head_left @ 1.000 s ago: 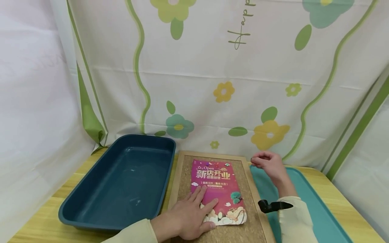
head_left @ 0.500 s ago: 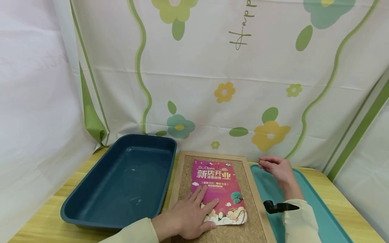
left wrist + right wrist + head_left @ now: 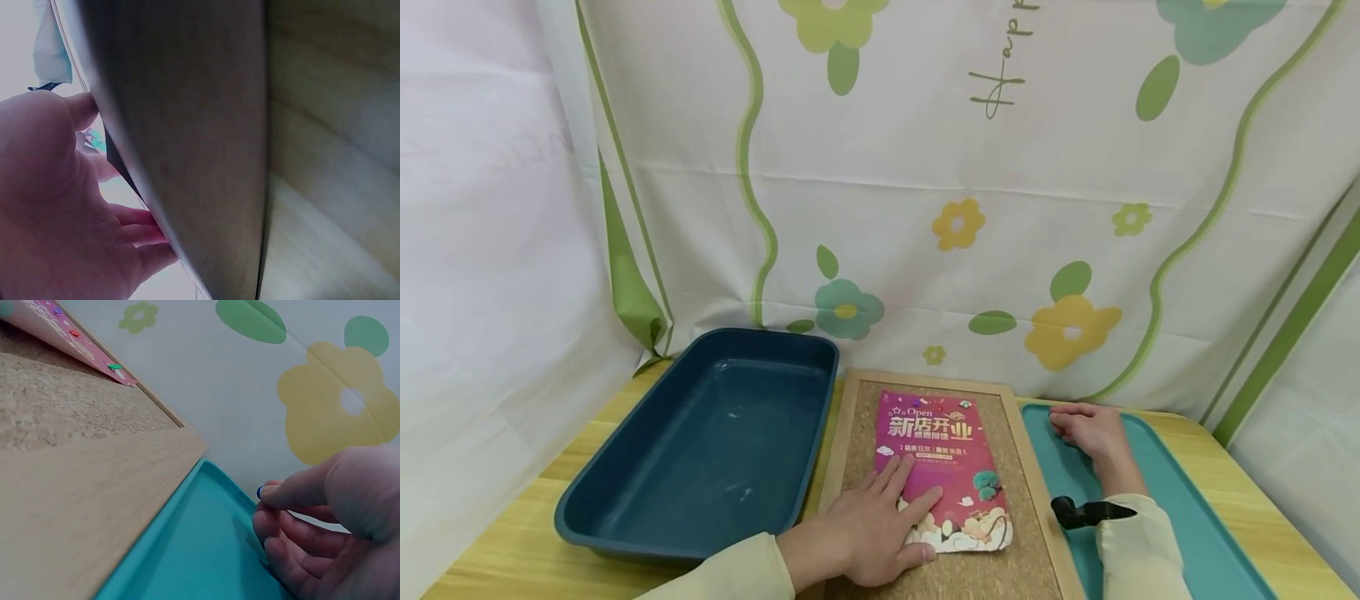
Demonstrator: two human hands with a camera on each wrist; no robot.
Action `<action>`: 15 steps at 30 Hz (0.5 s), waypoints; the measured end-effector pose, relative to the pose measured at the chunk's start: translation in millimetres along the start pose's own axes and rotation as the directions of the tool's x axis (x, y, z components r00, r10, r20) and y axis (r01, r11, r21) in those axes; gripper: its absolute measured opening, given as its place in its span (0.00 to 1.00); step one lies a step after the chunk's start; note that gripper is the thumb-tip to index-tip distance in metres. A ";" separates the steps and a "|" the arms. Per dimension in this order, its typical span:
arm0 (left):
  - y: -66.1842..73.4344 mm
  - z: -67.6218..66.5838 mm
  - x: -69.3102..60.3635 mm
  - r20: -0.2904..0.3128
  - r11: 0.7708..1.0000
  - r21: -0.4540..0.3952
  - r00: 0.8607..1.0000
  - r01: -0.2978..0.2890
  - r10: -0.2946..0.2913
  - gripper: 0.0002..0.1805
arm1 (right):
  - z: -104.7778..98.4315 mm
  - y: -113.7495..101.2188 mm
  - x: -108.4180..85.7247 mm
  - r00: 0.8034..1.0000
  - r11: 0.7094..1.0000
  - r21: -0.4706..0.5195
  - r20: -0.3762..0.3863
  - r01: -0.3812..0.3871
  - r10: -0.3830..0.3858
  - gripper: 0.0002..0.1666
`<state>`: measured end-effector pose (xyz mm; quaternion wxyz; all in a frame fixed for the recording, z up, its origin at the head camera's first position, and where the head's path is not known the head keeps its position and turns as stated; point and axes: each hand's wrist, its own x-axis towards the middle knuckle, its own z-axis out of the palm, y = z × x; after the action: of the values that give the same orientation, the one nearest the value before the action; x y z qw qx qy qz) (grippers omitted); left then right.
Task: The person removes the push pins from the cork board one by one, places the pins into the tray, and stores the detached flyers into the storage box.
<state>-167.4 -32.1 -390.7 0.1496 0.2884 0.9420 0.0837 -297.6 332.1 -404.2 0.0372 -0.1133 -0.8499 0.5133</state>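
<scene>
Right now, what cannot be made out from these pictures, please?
Small blue thing, right wrist view: mostly hidden by the right hand.
Lower-left corner of poster, head view: covered by left hand.
Near ends of corkboard and turquoise tray, head view: cut off by bottom edge.

Looks like a workspace curtained off round a wood-grain table (image 3: 512, 550); hung at twelve o'clock with a white curtain (image 3: 880, 133) bearing printed flowers (image 3: 1051, 329) and sideways lettering (image 3: 998, 81); closed in at nine o'clock by a pale sheet (image 3: 482, 292) and near three by a second sheet (image 3: 1315, 358); laid out toward six o'clock with a cork board (image 3: 1018, 500), at eight with a blue tub (image 3: 715, 450), at four with a teal tray (image 3: 1210, 542); home or office, impossible to tell.
</scene>
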 end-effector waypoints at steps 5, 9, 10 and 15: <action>0.5 -1.0 -0.2 -0.001 1.000 0.003 1.000 -0.003 0.003 0.39 | 0.2 0.7 -1.1 1.000 1.000 -0.031 -0.020 -0.006 0.005 0.19; 0.3 -0.7 0.0 0.002 1.000 -0.003 1.000 -0.004 0.004 0.39 | -0.6 1.6 -1.9 1.000 0.999 -0.043 -0.028 -0.008 0.007 0.18; 0.3 -0.8 -0.1 0.003 1.000 -0.004 1.000 -0.004 0.004 0.39 | -0.8 1.9 -1.9 1.000 0.999 -0.047 -0.026 -0.007 0.006 0.18; -0.1 -0.3 -0.6 0.011 1.000 -0.007 1.000 -0.002 0.002 0.39 | -0.4 3.8 -1.3 1.000 0.998 -0.056 -0.028 -0.013 0.011 0.18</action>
<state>-167.0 -32.5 -390.3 0.1559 0.2893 0.9406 0.0854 -295.7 333.8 -407.3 0.0428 -0.1266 -0.8627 0.4878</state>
